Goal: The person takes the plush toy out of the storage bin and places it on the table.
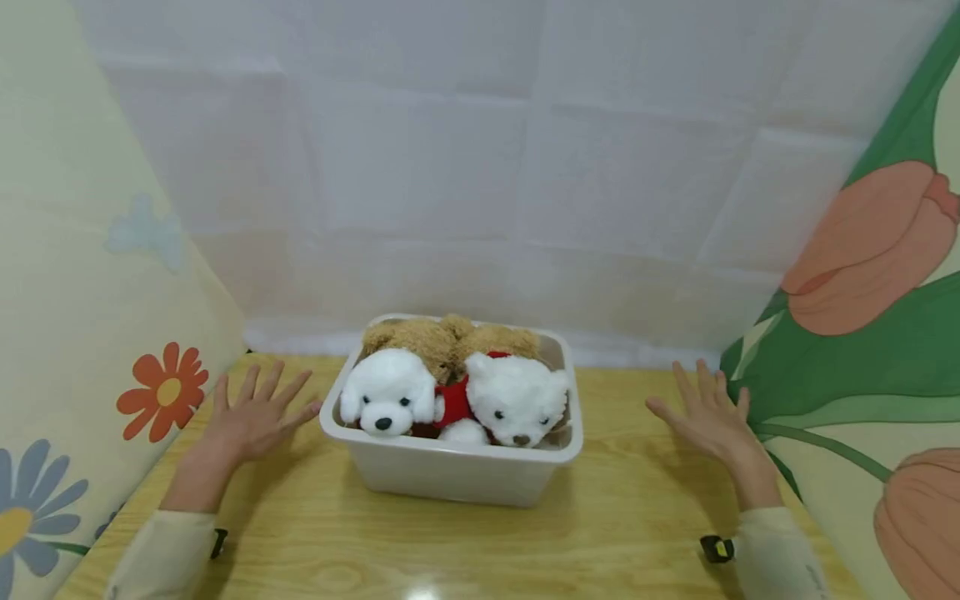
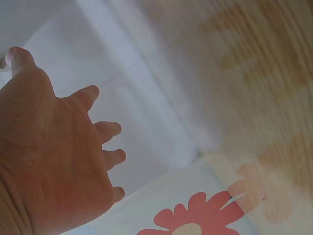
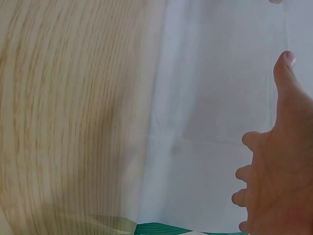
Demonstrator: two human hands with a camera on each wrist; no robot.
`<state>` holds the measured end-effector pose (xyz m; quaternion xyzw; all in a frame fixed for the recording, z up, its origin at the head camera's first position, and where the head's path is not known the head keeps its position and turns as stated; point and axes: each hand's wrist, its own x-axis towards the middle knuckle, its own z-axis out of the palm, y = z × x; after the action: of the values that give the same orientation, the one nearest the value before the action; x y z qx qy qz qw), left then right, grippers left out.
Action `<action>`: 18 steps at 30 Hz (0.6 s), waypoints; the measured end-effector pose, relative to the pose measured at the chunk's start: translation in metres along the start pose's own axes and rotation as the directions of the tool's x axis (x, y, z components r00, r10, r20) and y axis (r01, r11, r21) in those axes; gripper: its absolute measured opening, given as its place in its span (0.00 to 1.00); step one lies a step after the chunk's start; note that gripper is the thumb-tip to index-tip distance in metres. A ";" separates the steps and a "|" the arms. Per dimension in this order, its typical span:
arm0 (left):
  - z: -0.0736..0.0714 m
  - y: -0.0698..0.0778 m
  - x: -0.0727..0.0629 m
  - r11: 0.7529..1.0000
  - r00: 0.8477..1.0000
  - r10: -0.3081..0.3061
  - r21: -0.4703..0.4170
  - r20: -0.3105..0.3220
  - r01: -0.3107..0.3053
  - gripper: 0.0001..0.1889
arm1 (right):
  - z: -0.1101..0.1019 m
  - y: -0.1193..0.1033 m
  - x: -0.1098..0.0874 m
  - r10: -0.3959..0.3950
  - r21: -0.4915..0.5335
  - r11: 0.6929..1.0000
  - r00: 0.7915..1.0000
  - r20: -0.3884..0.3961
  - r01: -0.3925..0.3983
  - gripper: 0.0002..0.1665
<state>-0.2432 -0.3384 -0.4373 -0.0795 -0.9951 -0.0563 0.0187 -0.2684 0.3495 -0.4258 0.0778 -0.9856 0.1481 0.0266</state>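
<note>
A white plastic bin (image 1: 450,471) stands on the wooden table, full of plush toys. At its front lie a white plush dog (image 1: 390,392) and a white plush bear (image 1: 517,400); something red shows between them. Brown plush toys (image 1: 420,340) fill the back, partly hidden. My left hand (image 1: 258,417) is held out to the left of the bin, fingers spread and thumb near its rim. On the other side, well apart from the bin, my right hand (image 1: 708,417) has its fingers spread too. Both palms look bare in the wrist views.
The wooden table (image 1: 450,550) meets a creased white cloth (image 1: 420,167) at the back. Flower-printed panels flank it, with a red flower (image 1: 168,392) at left and pink tulips (image 1: 862,250) at right. Small black items sit by both wrists.
</note>
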 end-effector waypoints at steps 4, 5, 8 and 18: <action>0.004 -0.003 -0.002 1.000 1.000 -0.017 0.000 0.002 0.017 0.44 | -0.001 -0.002 0.002 -0.002 -0.012 1.000 1.000 0.013 0.002 0.57; 0.004 -0.005 -0.003 1.000 1.000 -0.022 -0.005 0.000 0.022 0.44 | -0.002 -0.004 0.003 -0.005 -0.017 1.000 1.000 0.012 0.006 0.57; 0.002 -0.006 -0.003 0.997 0.999 -0.020 -0.071 -0.037 0.017 0.42 | -0.008 -0.012 0.008 -0.032 -0.001 0.999 0.999 -0.020 0.032 0.55; -0.041 0.043 -0.002 0.564 0.998 0.030 -0.823 -0.060 -0.066 0.33 | -0.028 -0.063 -0.005 -0.169 0.388 0.878 0.941 -0.294 0.279 0.35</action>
<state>-0.2335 -0.3017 -0.3916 -0.1052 -0.8511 -0.5144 0.0003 -0.2525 0.2989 -0.3817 0.1767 -0.9023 0.3632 0.1510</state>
